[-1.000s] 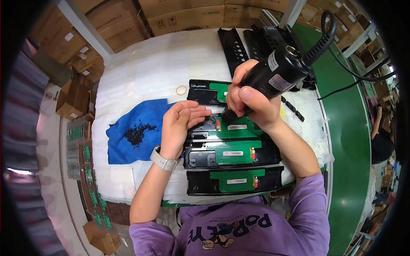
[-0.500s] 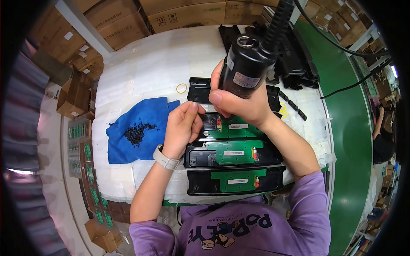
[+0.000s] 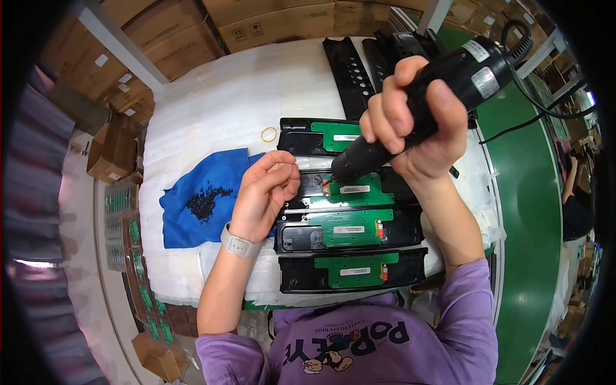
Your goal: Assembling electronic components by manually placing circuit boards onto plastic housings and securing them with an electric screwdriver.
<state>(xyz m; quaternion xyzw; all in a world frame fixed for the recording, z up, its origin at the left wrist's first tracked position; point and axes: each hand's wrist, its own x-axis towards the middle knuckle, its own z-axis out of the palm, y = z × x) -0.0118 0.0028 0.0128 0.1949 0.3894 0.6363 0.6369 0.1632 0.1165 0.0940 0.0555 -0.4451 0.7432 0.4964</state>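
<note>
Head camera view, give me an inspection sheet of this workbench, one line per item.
Surface: white padded table, partly covered by work.
Job's things: four black housings with green circuit boards in a stack; screwdriver tip on the second housing; third housing below it.
Clutter: blue cloth holding a pile of small dark screws; rubber band; spare black panels.
Grippers: left hand with fingertips pinched together, resting by the second housing; right hand gripping the electric screwdriver.
Cables: black cord from the screwdriver.
Surroundings: cardboard boxes, green conveyor belt.
</note>
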